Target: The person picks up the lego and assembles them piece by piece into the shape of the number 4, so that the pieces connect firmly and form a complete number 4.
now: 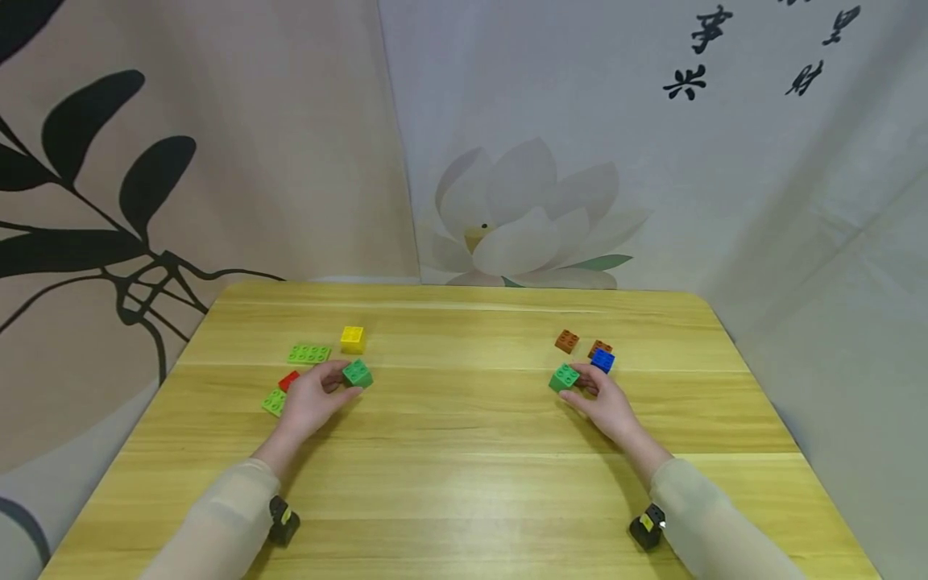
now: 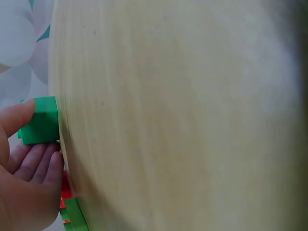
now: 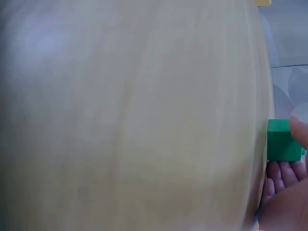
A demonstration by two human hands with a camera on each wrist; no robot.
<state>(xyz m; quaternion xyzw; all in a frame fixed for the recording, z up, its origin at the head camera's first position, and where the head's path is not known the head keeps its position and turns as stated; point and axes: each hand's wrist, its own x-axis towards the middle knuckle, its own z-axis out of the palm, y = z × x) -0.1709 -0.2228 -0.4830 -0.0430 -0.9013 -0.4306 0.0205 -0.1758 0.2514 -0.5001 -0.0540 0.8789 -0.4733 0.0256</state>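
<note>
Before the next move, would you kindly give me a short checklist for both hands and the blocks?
1. The left hand pinches a green square plastic block: ok.
2. The right hand pinches a matching green square plastic block: ok.
3. The yellow square plastic block is clear of both hands: ok.
4. The small red plastic block is fully visible from the head: not ok, partly hidden.
5. The blue plastic block is clear of the right hand: cannot tell.
</note>
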